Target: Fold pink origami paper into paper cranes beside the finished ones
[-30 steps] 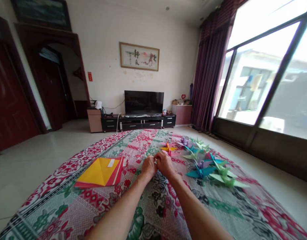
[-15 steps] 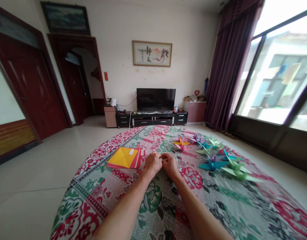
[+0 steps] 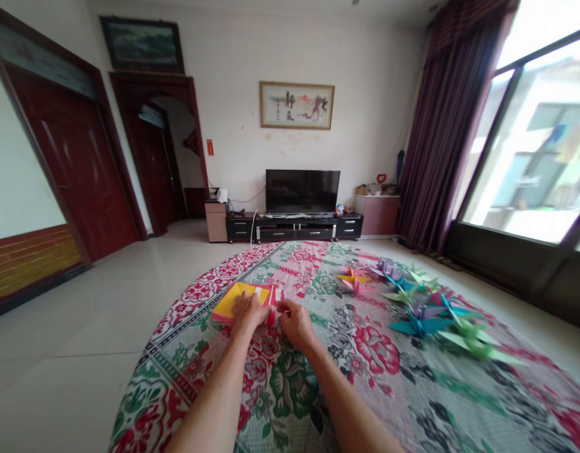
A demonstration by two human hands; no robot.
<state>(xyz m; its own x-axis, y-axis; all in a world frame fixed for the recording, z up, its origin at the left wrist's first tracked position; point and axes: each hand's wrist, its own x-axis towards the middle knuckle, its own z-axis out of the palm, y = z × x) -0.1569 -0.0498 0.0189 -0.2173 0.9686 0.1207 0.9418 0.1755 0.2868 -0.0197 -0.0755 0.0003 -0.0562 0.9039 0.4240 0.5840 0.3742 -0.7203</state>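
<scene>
A stack of square origami paper (image 3: 228, 297) lies on the table left of centre, a yellow sheet on top and red and pink edges below it. My left hand (image 3: 249, 309) rests on the stack, fingers spread over the yellow sheet and thumb pointing right. Just beyond the stack's right edge is my right hand (image 3: 294, 319), its fingers curled together. Whatever may be between those fingertips is too small to tell. To the right stand several folded paper cranes: an orange crane (image 3: 353, 277), a pink crane (image 3: 356, 287), a blue crane (image 3: 419, 322) and a light green crane (image 3: 474, 340) among them.
A patterned tablecloth (image 3: 318, 390) covers the round table. Beyond its far edge, a television (image 3: 302, 191) stands on a low black cabinet (image 3: 280, 233). Tall windows and a purple curtain (image 3: 434, 132) are at the right, doors at the left.
Both hands were together in the middle of the table. My left hand has moved left onto the paper stack, and my right hand has followed to its right edge. The view has shifted slightly left.
</scene>
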